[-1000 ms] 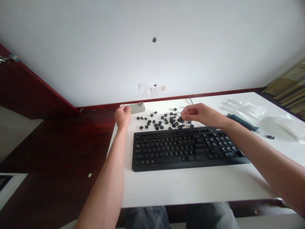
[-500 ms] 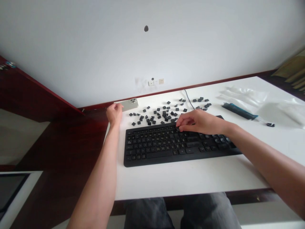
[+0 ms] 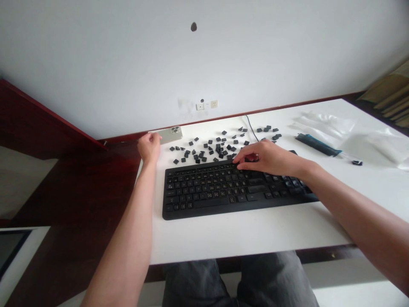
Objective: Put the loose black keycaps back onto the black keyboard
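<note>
A black keyboard (image 3: 204,187) lies on the white table (image 3: 249,232); several of its key positions show bare, pale-outlined sockets. My right hand (image 3: 263,157) reaches over its back rows, thumb and index finger close together at the rear edge. Something small and dark may be between those fingertips; I cannot make it out. Loose black keycaps (image 3: 219,147) are scattered behind the keyboard, some heaped near my right fingertips. My left hand (image 3: 149,146) is curled at the table's left edge, beside a phone (image 3: 171,135) lying camera side up.
A cable (image 3: 252,128) runs from behind the keyboard to the wall. To the right lie a dark, blue-edged pouch (image 3: 318,145) and clear plastic bags (image 3: 326,123). Wall sockets (image 3: 207,105) sit above the table's back edge. A red-brown door (image 3: 41,115) stands at the left.
The whole view has shifted slightly, bringing everything a little up and left. Against the keyboard, my right fingertips have lifted slightly towards its rear edge. My left hand stays by the phone.
</note>
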`<state>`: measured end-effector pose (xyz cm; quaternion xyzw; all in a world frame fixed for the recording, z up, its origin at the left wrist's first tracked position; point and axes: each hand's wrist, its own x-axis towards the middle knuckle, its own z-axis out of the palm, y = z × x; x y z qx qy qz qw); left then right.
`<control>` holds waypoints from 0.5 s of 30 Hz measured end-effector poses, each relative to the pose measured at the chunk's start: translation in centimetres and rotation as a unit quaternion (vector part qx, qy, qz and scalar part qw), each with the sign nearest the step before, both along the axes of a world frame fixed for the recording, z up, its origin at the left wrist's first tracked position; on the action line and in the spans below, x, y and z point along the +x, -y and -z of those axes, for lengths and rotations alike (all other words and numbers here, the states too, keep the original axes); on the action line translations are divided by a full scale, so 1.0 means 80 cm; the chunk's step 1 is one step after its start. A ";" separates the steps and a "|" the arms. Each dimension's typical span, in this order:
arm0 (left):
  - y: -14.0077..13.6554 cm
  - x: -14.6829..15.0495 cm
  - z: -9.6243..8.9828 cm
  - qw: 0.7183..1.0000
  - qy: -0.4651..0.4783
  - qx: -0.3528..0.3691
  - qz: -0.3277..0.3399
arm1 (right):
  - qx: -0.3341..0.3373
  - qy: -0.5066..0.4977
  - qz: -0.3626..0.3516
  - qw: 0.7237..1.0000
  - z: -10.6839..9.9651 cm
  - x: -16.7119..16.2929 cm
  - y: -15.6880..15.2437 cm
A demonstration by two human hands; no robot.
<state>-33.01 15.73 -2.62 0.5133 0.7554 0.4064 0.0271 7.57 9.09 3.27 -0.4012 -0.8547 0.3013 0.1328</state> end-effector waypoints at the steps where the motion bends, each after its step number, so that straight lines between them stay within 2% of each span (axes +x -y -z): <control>1: -0.001 -0.001 0.001 1.000 0.001 0.001 0.000 | 0.008 -0.004 -0.014 1.000 -0.001 0.000 0.001; 5: -0.003 -0.002 0.002 1.000 -0.002 -0.001 0.001 | 0.008 -0.003 -0.070 0.997 -0.004 -0.006 0.004; 15: -0.004 -0.002 0.004 1.000 -0.019 0.002 0.006 | 0.030 0.015 -0.069 0.997 -0.011 -0.004 0.008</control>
